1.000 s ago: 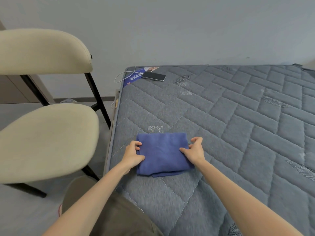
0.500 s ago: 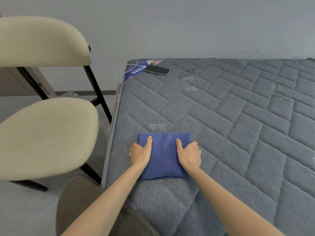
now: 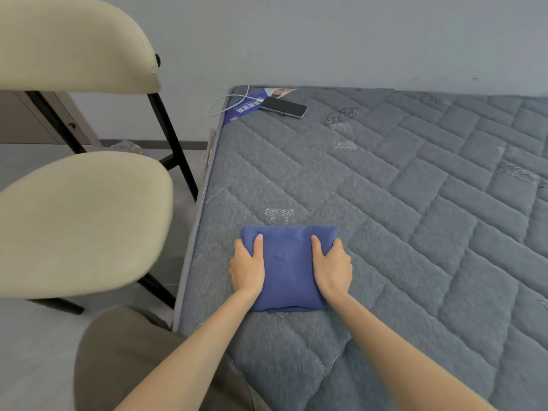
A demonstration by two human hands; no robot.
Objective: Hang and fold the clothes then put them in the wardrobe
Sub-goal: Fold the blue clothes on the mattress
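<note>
A blue garment (image 3: 287, 268), folded into a small rectangle, lies on the grey quilted mattress (image 3: 415, 232) near its left edge. My left hand (image 3: 247, 269) grips the garment's left side, thumb lying on top and fingers curled at the edge. My right hand (image 3: 333, 269) grips the right side the same way, thumb on top. The fingertips of both hands are hidden beside or under the cloth. No wardrobe or hanger is in view.
A cream chair (image 3: 80, 221) with black legs stands close to the left of the mattress. A black phone (image 3: 283, 107) with a white cable (image 3: 225, 100) lies at the mattress's far left corner, on a blue label. A grey wall runs behind.
A second ago both hands pinched the garment's outer edges. They have since closed in on its sides with thumbs laid on top; the garment stays in place.
</note>
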